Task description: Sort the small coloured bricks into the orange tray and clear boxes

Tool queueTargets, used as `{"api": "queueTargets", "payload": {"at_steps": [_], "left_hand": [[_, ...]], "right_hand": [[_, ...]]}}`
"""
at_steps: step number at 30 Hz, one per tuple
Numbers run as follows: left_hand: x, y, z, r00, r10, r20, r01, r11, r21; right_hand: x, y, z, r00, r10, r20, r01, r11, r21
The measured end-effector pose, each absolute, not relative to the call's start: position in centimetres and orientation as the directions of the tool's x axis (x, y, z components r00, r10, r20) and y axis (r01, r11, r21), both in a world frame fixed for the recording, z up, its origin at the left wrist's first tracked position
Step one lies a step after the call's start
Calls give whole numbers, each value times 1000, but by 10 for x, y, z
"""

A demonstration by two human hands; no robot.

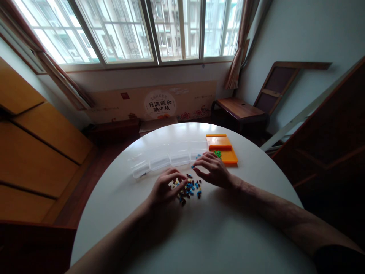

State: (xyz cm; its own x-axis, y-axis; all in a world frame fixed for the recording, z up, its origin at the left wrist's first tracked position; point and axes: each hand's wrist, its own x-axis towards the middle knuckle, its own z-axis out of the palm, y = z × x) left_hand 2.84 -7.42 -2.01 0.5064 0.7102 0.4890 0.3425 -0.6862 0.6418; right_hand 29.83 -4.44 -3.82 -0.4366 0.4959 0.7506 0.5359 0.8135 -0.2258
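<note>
A loose pile of small toy building bricks (188, 189), blue, dark brown, yellow and pale, lies on the white round table (228, 236). Over its left side is my left hand (167, 186), thumb and index fingertips nearly meeting; whether a piece sits between them is hidden. My right hand (213, 171) is raised just beyond the pile and pinches a small blue brick (193, 166) between thumb and finger. Close to those fingertips, a clear plastic compartment box (159, 163) has a few blue pieces (198, 156) in its right-end compartment.
Behind my right hand lies an orange tray (232, 155) with green pieces (217, 153) in it. The table's curved far edge (194, 123) lies beyond the box. A wooden chair (239, 107) stands past the table at the right, and wooden cabinets (37, 160) line the left.
</note>
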Motion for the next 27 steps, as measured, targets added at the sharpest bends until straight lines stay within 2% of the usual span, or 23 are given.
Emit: {"api": "queueTargets", "payload": {"at_steps": [5,9,12,15,18,21,27], "left_hand": [[25,-76,-18,651,568,503,386,-819,425],[25,-75,-20,718,501,482,381,-864,330],[24,-74,-23,734,497,463,396,-867,302],[22,-71,-26,735,502,456,409,-865,292],[21,-69,-29,736,495,462,398,-868,295],[21,-69,-30,735,492,467,392,-870,300],[23,-69,-30,728,487,483,393,-873,288]], "right_hand": [[308,-33,-46,-222,669,709,707,612,-355],[311,-29,-49,-186,710,679,758,543,-361],[310,-29,-49,-207,716,667,740,560,-373],[307,-33,-46,-312,670,674,643,671,-369],[302,-40,-40,-514,552,657,477,820,-316],[299,-49,-33,-686,434,585,323,901,-290],[298,-56,-27,-735,408,542,269,909,-318]]}}
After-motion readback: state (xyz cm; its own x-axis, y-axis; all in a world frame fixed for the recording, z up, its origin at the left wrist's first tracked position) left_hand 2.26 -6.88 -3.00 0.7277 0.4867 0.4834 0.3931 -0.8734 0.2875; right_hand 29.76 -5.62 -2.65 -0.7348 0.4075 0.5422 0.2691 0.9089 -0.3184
